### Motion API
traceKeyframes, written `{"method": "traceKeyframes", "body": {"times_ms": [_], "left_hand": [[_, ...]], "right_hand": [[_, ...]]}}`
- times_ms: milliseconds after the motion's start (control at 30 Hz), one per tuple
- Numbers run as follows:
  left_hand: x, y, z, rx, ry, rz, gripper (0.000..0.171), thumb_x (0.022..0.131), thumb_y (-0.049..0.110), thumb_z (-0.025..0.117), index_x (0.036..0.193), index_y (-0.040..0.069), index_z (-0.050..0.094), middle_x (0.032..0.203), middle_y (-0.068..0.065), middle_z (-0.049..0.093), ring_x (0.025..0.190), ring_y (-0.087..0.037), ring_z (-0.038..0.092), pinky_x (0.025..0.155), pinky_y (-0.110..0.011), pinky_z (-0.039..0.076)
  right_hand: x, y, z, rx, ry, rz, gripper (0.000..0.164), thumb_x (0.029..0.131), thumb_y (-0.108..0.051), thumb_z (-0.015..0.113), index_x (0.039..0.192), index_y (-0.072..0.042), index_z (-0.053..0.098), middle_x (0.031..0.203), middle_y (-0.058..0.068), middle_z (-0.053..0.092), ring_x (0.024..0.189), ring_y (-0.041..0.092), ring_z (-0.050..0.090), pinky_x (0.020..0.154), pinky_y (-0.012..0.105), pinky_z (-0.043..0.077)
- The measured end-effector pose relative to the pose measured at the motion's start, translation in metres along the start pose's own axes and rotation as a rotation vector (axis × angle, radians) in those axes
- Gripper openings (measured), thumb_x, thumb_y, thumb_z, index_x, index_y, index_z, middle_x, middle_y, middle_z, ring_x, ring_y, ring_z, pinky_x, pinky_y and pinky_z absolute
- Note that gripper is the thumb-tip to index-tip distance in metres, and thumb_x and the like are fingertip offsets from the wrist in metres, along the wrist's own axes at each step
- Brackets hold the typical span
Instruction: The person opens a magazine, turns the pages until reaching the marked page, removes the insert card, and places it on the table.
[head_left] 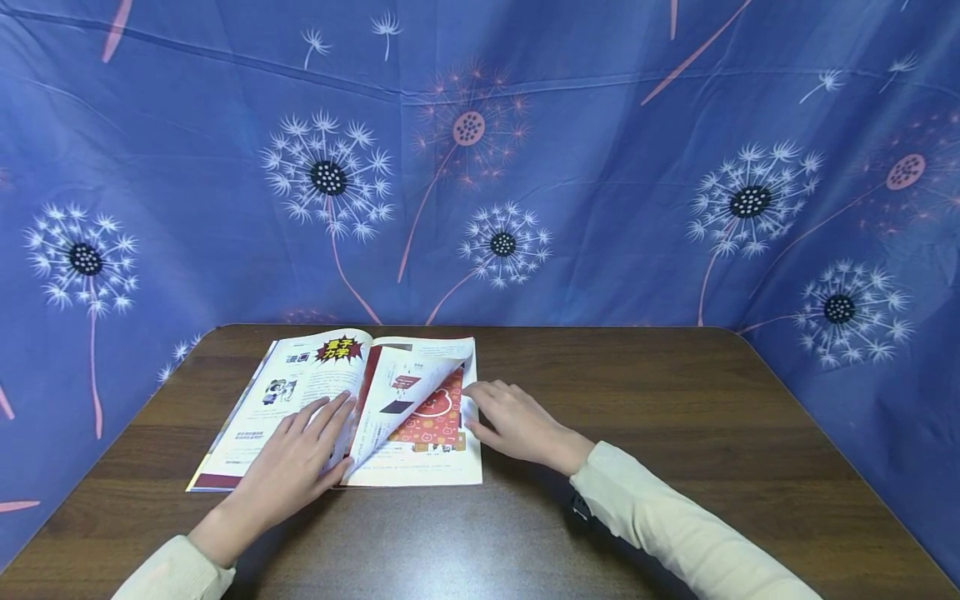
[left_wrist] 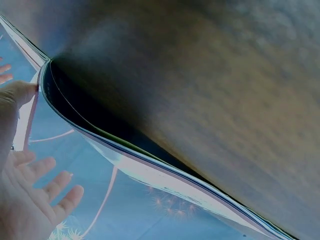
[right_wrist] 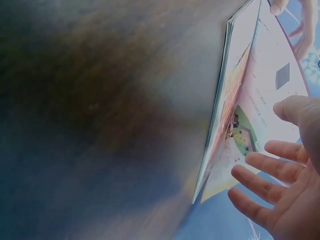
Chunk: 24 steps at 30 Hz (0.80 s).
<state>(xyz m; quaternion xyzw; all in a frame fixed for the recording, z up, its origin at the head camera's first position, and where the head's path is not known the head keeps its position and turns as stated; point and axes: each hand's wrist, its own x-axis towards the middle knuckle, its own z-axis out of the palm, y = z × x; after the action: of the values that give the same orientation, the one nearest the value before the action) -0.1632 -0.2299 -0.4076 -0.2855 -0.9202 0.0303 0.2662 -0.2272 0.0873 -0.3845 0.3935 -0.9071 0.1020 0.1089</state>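
Note:
An open magazine (head_left: 255,417) lies on the table, its lower edge towards me. On its left page, near the spine, my left hand (head_left: 296,450) rests with fingers extended. In the left wrist view the left thumb (left_wrist: 22,92) is at the magazine's lower edge by the spine. A lifted page (head_left: 401,392) curls over from the right side. Partly under it, on the right page, lies a red sheet (head_left: 431,417) with bear-face pictures. My right hand (head_left: 521,421) is at the magazine's right edge, its fingers spread and relaxed in the right wrist view.
The brown wooden table (head_left: 637,392) stretches right of the magazine and in front of it. A blue cloth (head_left: 600,167) with dandelion prints hangs behind the table and along its sides.

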Motion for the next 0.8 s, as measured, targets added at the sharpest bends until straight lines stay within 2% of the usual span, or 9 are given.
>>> {"method": "traceKeyframes", "body": {"times_ms": [133,267,400,500,700,800], "left_hand": [[0.0,0.0,0.0,0.006,-0.015,-0.022,0.079,0.075,0.04,0.066,0.138,0.003,0.036,0.136,-0.017,0.044,0.119,-0.037,0.043,0.089,-0.051,0.042],[0.001,-0.001,0.001,-0.006,-0.007,-0.014,0.073,0.079,0.041,0.062,0.138,0.007,0.037,0.139,-0.019,0.04,0.122,-0.039,0.04,0.091,-0.052,0.041],[0.002,-0.003,0.003,-0.023,0.037,0.012,0.056,0.092,0.047,0.039,0.135,0.01,0.044,0.139,-0.02,0.039,0.121,-0.042,0.039,0.09,-0.055,0.04],[0.002,-0.003,0.004,-0.031,0.058,0.024,0.057,0.094,0.048,0.023,0.13,0.013,0.049,0.138,-0.02,0.04,0.12,-0.044,0.04,0.088,-0.056,0.04],[0.002,-0.003,0.005,-0.045,0.062,0.035,0.047,0.088,0.036,0.037,0.128,0.015,0.053,0.137,-0.02,0.042,0.12,-0.044,0.04,0.089,-0.056,0.039],[0.002,-0.003,0.006,-0.044,0.066,0.047,0.048,0.089,0.035,0.033,0.127,0.015,0.053,0.137,-0.019,0.043,0.12,-0.044,0.041,0.089,-0.056,0.039]], "right_hand": [[0.001,0.001,0.0,-0.007,-0.044,0.015,0.043,0.088,-0.031,0.057,0.124,-0.008,0.052,0.123,0.007,0.058,0.106,0.017,0.056,0.088,0.036,0.047],[0.004,0.002,0.001,-0.001,-0.05,0.009,0.044,0.088,-0.032,0.057,0.124,-0.007,0.052,0.122,0.007,0.058,0.105,0.019,0.056,0.087,0.037,0.048],[0.007,0.004,0.002,0.013,-0.038,-0.009,0.042,0.088,-0.03,0.058,0.122,-0.005,0.053,0.12,0.008,0.059,0.102,0.02,0.057,0.084,0.038,0.048],[0.01,0.005,0.003,0.025,-0.04,-0.011,0.041,0.088,-0.029,0.058,0.121,-0.005,0.053,0.119,0.008,0.059,0.102,0.02,0.056,0.083,0.038,0.048],[0.017,0.008,0.005,0.038,-0.07,0.011,0.041,0.088,-0.028,0.058,0.121,-0.004,0.054,0.118,0.008,0.059,0.102,0.02,0.057,0.085,0.039,0.048],[0.02,0.01,0.006,0.037,-0.093,0.03,0.041,0.088,-0.029,0.058,0.122,-0.005,0.053,0.118,0.008,0.059,0.1,0.019,0.057,0.084,0.037,0.048]]}}
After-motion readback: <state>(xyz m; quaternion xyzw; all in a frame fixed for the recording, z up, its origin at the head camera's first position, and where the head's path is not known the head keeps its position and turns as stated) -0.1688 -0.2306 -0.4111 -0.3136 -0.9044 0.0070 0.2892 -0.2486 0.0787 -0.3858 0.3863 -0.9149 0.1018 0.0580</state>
